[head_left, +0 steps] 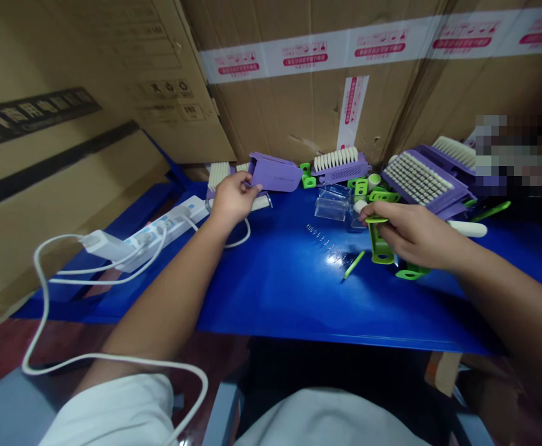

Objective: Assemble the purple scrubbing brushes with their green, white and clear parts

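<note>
Green plastic bracket [381,251] sitting in closed right hand [414,235]; left hand [233,198] gripping purple housing [273,173]; weak grip risking drop.

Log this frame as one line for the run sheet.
left hand: touching purple plastic casing | right hand: holding green plastic part | surface: blue table
</note>
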### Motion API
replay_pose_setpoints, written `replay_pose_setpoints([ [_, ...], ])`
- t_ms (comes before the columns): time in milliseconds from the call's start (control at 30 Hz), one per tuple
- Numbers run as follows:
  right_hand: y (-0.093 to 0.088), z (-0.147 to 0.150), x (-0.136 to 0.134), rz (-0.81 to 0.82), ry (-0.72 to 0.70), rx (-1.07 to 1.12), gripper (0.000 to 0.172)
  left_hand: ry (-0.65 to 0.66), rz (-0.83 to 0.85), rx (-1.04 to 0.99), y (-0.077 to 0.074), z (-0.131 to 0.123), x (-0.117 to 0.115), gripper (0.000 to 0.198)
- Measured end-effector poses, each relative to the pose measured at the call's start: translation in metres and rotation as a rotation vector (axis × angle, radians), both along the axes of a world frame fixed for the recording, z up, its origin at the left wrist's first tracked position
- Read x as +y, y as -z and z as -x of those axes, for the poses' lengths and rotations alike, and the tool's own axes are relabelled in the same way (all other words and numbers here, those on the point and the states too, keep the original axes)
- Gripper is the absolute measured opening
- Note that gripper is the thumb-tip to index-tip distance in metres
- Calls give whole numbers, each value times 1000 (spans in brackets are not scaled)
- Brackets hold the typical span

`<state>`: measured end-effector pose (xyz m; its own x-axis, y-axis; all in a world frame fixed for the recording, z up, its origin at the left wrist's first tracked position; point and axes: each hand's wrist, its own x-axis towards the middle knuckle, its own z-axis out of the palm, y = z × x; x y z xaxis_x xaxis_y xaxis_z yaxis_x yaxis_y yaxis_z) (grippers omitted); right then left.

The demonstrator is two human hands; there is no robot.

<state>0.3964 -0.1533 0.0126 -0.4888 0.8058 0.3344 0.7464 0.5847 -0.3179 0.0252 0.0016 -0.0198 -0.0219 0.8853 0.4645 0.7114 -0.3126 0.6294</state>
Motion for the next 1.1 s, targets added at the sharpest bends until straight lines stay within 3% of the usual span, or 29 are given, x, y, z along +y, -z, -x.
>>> replay_pose_setpoints([
  [100, 0, 4, 0, 126, 63, 139, 23, 16, -52, -8, 7, -2, 4, 23],
  [200, -5, 11, 0, 363, 170, 494, 14, 57, 21, -99, 13, -4, 7, 24],
  [300, -8, 16, 2, 575, 239, 897, 16, 58, 65, -303, 18, -10, 9, 25],
  [367, -7, 15, 4, 633, 222, 1020, 22, 84, 65, -473, 20, -14, 11, 30],
  [533, 4, 7, 12, 635, 231, 1102, 38, 242, 144, -761, 19, -20, 7, 44],
  [733, 3, 11, 12, 672, 263, 1109, 41, 349, 237, -848, 14, -18, -2, 34],
  [933, -5, 25, 4, 650, 286, 1175, 72, 400, 360, -975, 12, -25, -9, 24],
  [1000, -6, 26, 3, 610, 265, 1159, 73, 422, 380, -947, 12, -27, -13, 24],
  [1100, -6, 25, 2, 628, 256, 1114, 60, 455, 394, -949, 11, -32, -20, 22],
])
